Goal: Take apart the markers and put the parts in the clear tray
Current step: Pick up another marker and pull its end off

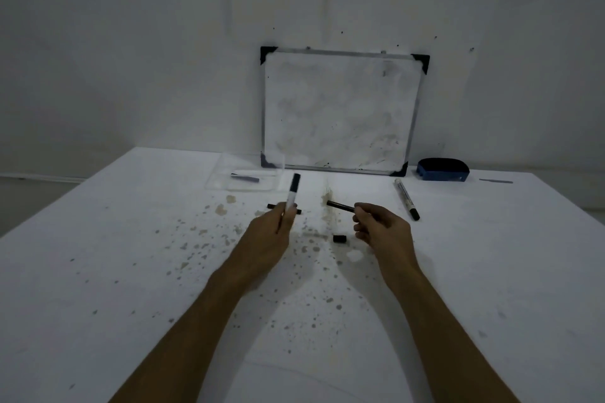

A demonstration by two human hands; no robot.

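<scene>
My left hand [273,232] grips a white marker barrel [63,193] with a black end, pointing up and away. My right hand [381,226] pinches a thin black ink core [340,205] that sticks out to the left. Behind my left hand a black part [273,206] lies on the table, partly hidden. A small black plug [339,238] rests between my hands. A whole capped marker [406,198] lies to the right. The clear tray [216,178] stands at the back left and holds one dark marker part [245,177].
A small whiteboard [340,111] leans on the wall at the table's back. A blue eraser [442,169] sits to its right, and a thin grey strip [496,180] lies further right. The white table [131,271] is speckled with stains around the middle.
</scene>
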